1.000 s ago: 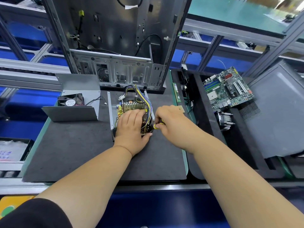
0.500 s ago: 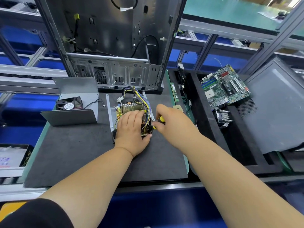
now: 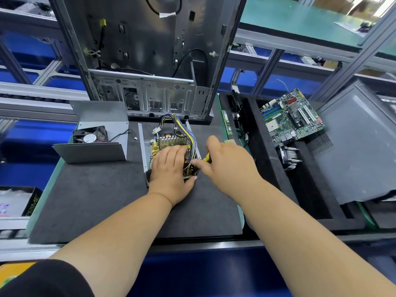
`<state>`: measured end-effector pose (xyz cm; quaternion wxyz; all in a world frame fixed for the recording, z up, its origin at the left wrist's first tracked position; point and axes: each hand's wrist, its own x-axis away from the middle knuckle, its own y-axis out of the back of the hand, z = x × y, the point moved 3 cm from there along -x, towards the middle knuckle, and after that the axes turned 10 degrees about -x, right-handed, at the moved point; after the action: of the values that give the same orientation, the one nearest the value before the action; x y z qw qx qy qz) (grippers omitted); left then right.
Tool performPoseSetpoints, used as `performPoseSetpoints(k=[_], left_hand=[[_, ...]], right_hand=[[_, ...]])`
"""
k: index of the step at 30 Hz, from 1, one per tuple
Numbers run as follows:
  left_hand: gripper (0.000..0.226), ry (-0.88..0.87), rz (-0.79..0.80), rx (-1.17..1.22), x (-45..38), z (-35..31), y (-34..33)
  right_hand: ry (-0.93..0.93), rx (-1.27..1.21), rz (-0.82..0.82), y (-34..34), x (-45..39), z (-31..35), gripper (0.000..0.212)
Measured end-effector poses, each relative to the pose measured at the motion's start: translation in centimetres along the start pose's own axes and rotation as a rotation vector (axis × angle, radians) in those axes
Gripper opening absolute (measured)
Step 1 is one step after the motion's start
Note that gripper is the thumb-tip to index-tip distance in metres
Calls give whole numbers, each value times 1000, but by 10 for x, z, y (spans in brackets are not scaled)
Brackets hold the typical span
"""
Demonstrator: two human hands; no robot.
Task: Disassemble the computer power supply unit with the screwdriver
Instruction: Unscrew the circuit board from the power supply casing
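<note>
The opened power supply unit [image 3: 169,142] lies on the black foam mat [image 3: 96,200], its heatsink, yellow board and bundle of coloured wires exposed. My left hand [image 3: 171,170] presses flat on top of its circuit board, covering most of it. My right hand [image 3: 227,166] is at the unit's right side, closed around a screwdriver with a yellow and black handle [image 3: 207,157]; only a bit of the handle shows and the tip is hidden. My right thumb points toward the board's right edge.
The unit's removed metal cover with its black fan [image 3: 90,136] sits at the mat's left. An empty computer case [image 3: 150,61] stands upright behind. To the right, a black tray [image 3: 267,168] holds a motherboard [image 3: 291,116] and a heatsink [image 3: 289,155]; a grey case panel [image 3: 360,146] lies beyond.
My right hand has lifted slightly up and to the right at the unit's side, showing more of the screwdriver handle. My left hand stays on the board.
</note>
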<state>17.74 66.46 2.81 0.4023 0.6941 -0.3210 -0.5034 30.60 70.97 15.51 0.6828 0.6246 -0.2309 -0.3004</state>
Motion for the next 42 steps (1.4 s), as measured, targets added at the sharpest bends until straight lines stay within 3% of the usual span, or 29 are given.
performPoseSetpoints(k=[5,9,12,15,17,21,29,32,38,42], left_hand=[[89,5,12,-18,-1,0,0],[90,10,30,-29,0,0,-2],[90,5,18,-39,0,1,-2],[88,7,7,-32,0,1,-2],[85,11,-13,-13,1,0,-2],[89,0,-12,-3,0,0,-2],[86,-4,-14,-29,0,0,-1],[83,7,-13,-22,0,0,0],[87,7,11,1,0,0,0],[89,6,17,-8,0,-1,1]], right_hand=[[-79,-278,-14,-10,4,-3,29],[112,-328,67,0,5,-1,12],[212,-244,107,5,5,2,30],[195,-235,128,3,4,5,44],[119,-235,87,2,3,5,41],[8,113,-17,2,-1,3,39],[122,-294,15,4,6,8,12],[31,-378,15,2,8,8,14],[-91,-90,-13,0,6,1,45],[-66,-271,-11,-3,7,2,25]])
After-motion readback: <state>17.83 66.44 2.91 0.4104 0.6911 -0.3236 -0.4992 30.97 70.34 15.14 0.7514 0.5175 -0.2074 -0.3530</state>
